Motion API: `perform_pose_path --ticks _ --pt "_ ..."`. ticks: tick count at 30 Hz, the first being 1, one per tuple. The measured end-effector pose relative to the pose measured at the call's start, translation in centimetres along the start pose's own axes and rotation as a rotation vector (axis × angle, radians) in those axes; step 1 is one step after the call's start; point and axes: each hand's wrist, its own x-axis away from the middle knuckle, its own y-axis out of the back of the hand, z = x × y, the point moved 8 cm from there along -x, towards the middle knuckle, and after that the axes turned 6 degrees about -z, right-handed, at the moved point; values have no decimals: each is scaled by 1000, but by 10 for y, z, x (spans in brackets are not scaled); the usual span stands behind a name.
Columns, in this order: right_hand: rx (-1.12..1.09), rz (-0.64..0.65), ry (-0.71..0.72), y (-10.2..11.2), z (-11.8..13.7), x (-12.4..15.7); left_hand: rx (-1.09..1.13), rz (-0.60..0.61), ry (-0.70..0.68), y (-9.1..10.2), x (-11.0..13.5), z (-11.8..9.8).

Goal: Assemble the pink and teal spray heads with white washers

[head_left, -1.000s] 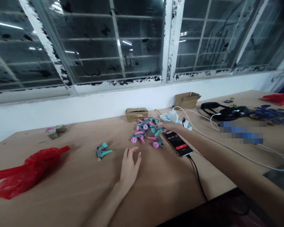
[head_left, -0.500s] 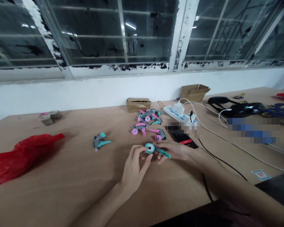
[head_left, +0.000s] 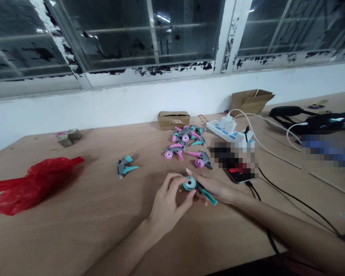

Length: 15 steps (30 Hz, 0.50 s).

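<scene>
In the middle of the table, a teal and grey trigger sprayer head (head_left: pixel 207 192) is held between my two hands, its round collar with a white centre facing me. My left hand (head_left: pixel 168 203) pinches the teal collar (head_left: pixel 189 183) with thumb and fingertips. Behind it, my right hand (head_left: pixel 215 188) grips the grey body; most of its fingers are hidden. A single teal sprayer head (head_left: pixel 126 166), showing no round collar, lies to the left. Beyond my hands sit a pink sprayer head (head_left: pixel 200 159) and a pile of pink and teal sprayer heads (head_left: pixel 186 138).
A red plastic bag (head_left: pixel 43 180) lies at left, with small greyish blocks (head_left: pixel 69 137) behind it. Two cardboard boxes (head_left: pixel 174 120) stand by the wall. At right are a power strip (head_left: pixel 224 132) with white cables, a phone (head_left: pixel 241 176) and a black object (head_left: pixel 327 122).
The view has shifted, so the table things appear moved. Both hands stay together on the teal sprayer head, now tilted a little more downward to the right.
</scene>
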Motion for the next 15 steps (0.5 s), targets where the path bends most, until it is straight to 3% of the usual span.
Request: perform_pose_path --ticks 11,15 --pt "106 87 94 -6 13 7 -200 27 -218 -1 -1 -9" --pt "105 134 53 -7 8 3 -198 43 -257 -2 -1 -9"
